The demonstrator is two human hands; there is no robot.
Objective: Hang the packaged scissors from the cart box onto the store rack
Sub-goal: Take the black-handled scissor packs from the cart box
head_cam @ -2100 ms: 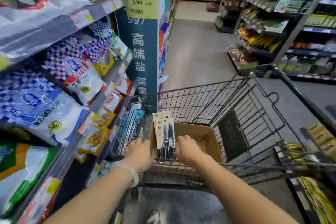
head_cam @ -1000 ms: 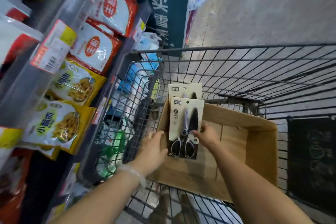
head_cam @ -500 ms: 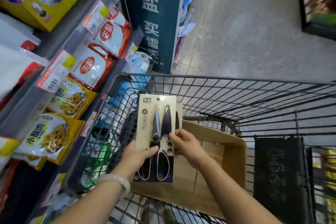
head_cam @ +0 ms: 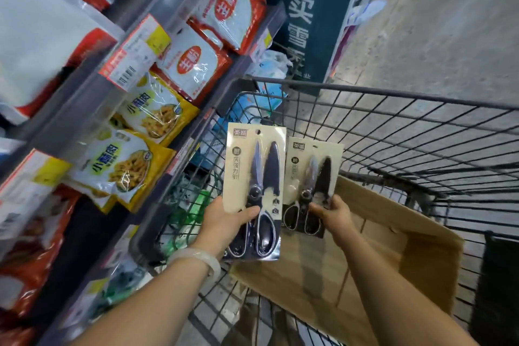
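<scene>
Two scissors packs are held upright, side by side, above the cardboard box (head_cam: 393, 255) that sits in the wire cart (head_cam: 407, 132). The left pack (head_cam: 254, 166) has a beige card, a silver blade and a black blade cover. The right pack (head_cam: 314, 174) looks the same, is slightly lower, and its left edge is behind the first one.

Two bare forearms with no sleeves reach into view. The left wrist wears a smooth, pale, translucent bangle (head_cam: 196, 257). The hands show no rings or gloves.
</scene>
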